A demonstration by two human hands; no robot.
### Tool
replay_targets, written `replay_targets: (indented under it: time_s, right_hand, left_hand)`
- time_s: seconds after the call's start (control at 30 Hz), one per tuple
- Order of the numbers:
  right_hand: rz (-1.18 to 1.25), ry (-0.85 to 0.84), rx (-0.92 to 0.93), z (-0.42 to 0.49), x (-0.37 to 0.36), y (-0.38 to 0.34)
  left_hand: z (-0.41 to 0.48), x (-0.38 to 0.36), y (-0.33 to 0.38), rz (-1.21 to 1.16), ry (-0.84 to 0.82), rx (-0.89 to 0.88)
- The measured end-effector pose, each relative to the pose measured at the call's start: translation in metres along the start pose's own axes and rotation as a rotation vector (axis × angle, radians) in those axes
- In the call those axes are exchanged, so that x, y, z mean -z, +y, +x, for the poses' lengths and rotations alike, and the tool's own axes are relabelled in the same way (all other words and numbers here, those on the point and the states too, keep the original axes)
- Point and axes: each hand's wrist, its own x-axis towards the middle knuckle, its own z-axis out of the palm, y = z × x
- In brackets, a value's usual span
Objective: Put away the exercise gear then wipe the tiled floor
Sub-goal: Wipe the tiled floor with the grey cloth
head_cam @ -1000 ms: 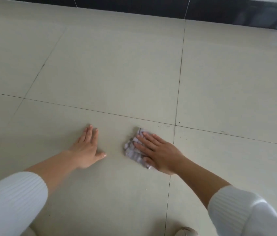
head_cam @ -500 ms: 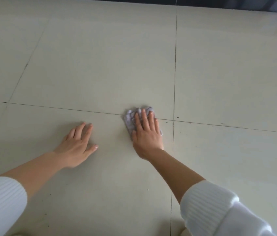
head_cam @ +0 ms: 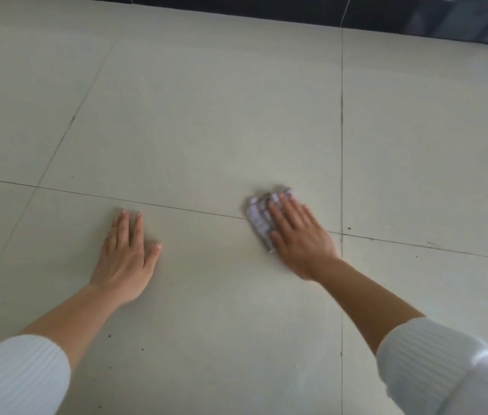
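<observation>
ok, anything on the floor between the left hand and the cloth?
Nothing in the head view: only bare tiled floor between the left hand and the cloth under the right hand.

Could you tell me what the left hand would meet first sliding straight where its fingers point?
The left hand would cross the grout line, then apparently only bare floor; the cloth lies off to its right.
</observation>
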Motion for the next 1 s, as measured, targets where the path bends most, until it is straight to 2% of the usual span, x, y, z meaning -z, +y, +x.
replay_targets:
  time_s: [0.17,0.27,0.37,0.5,0.57,0.63,0.7,0.8,0.87,0.93,1.0]
  right_hand:
    - [0.202,-0.058,-0.496,0.051,0.021,0.020]
    - [0.295,-0.058,-0.609,0.094,0.024,-0.002]
    - [0.246,0.007,-0.425,0.120,0.019,-0.050]
    - [0.135,0.002,0.050,0.108,0.007,-0.117]
    - [0.096,-0.024,0.236,0.105,0.006,-0.114]
    - [0.022,-0.014,0.313,0.115,0.005,-0.087]
    - [-0.015,0.031,0.173,0.127,0.010,-0.054]
    - [0.084,0.033,-0.309,0.146,0.022,-0.011]
    - [0.153,0.018,-0.559,0.168,0.030,-0.003]
    - [0.243,0.016,-0.730,0.192,0.035,-0.010]
    - [0.301,-0.013,-0.788,0.216,0.039,-0.038]
  left_hand:
    - [0.045,0.013,-0.023,-0.039,0.061,0.040]
    - [0.066,0.018,-0.040,-0.080,0.100,0.074]
    - [0.090,0.020,-0.053,-0.089,0.141,0.025]
    - [0.130,0.026,-0.060,-0.094,0.242,-0.017]
    - [0.151,0.032,-0.061,-0.119,0.281,-0.007]
    - [0.165,0.035,-0.064,-0.141,0.317,-0.009]
    - [0.168,0.033,-0.066,-0.165,0.369,-0.031]
    - [0.165,0.032,-0.067,-0.190,0.389,-0.033]
    - [0.166,0.035,-0.068,-0.198,0.382,-0.019]
    - [0.163,0.035,-0.063,-0.194,0.389,-0.018]
    - [0.164,0.036,-0.064,-0.191,0.377,-0.011]
